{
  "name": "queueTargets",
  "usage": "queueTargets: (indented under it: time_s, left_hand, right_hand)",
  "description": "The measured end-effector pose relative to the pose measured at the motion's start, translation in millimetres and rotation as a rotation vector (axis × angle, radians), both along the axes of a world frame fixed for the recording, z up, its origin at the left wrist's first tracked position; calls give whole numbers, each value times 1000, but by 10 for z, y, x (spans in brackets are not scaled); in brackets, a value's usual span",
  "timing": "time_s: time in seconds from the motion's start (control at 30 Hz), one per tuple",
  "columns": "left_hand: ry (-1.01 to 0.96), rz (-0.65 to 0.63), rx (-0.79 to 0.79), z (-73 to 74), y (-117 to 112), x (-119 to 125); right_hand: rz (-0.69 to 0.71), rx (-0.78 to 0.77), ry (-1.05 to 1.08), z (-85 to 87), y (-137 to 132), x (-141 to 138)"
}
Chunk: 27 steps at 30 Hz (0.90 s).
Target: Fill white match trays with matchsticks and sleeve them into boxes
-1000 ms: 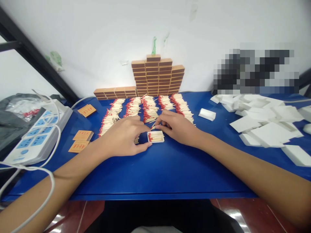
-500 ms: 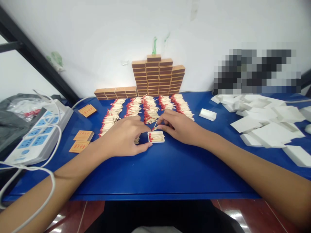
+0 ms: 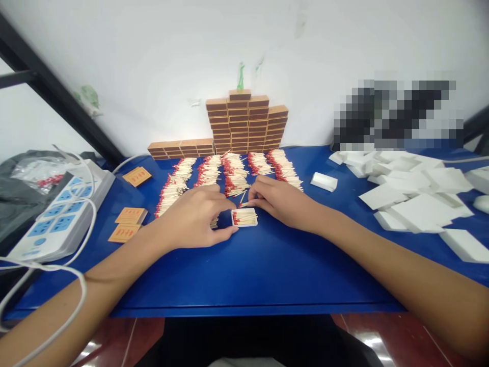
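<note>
A small white matchbox tray [image 3: 244, 217] partly filled with red-tipped matches lies on the blue table [image 3: 244, 265]. My left hand [image 3: 194, 216] curls around the tray's left end, thumb at its near corner and fingers at its far side. My right hand [image 3: 280, 201] rests just behind and right of the tray, fingers pinched on a few matches [image 3: 244, 204] over its far edge. Rows of loose matches [image 3: 233, 173] lie right behind both hands.
Stacked brown matchboxes [image 3: 246, 125] stand against the wall. A pile of white trays [image 3: 412, 191] covers the right side, one tray [image 3: 324, 181] apart. Orange sleeves [image 3: 128, 221] and a power strip [image 3: 57, 214] with white cables lie at the left.
My right hand has drawn a few matches from the rows down to the tray's far edge. The left hand has stayed on the tray.
</note>
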<state>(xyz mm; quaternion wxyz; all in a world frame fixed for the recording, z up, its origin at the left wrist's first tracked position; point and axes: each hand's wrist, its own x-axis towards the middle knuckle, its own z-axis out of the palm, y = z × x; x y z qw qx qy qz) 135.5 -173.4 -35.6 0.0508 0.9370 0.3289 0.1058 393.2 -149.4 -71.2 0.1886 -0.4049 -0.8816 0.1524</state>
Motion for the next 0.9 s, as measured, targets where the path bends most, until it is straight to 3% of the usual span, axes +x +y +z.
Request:
queueTargets:
  time_s: [0.23,0.9]
  left_hand:
    - [26,29,18,-14,34,5]
    - [-12,18,27,-39,43,14]
  right_hand:
    - [-37,102,7,108,-28,108]
    - [-9,112,-21,167,-162,69]
